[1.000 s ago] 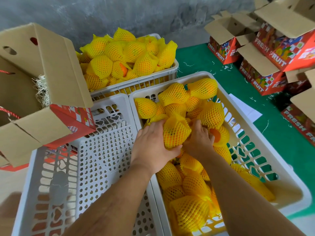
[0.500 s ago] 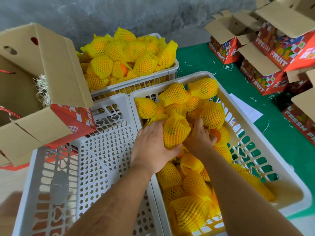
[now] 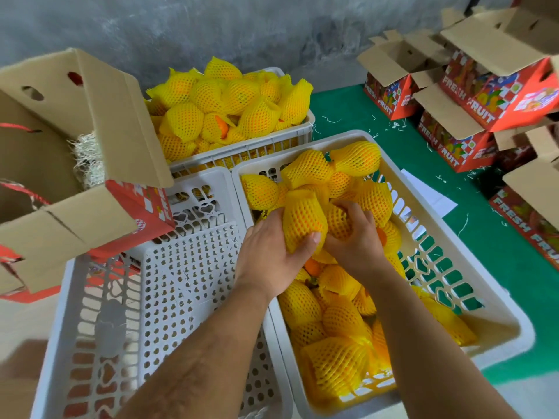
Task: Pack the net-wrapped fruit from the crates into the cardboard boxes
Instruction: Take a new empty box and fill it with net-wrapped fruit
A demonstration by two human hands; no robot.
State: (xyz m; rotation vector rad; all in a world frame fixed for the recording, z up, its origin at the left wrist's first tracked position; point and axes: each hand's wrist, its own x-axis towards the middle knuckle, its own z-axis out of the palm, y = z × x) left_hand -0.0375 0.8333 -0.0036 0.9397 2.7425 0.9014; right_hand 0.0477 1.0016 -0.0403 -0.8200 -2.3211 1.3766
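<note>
- Over the right-hand crate [image 3: 499,309], left hand [image 3: 272,255] grips one netted fruit [image 3: 304,222]; right hand [image 3: 357,237] curls round another [image 3: 338,220].
- Best lift both clear without snagging nets, then swing left to the open box [image 3: 99,122].

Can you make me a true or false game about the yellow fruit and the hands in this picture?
1. The left hand holds a net-wrapped fruit in its grip. True.
2. The right hand rests flat on the green mat. False: it curls round another wrapped fruit inside the near crate.
3. The far crate by the wall is piled with wrapped fruit. True.
4. The upturned crate on the left is full of fruit. False: it lies bottom up and only an open box rests on it.
5. The fruit nets are blue. False: they are yellow.
</note>
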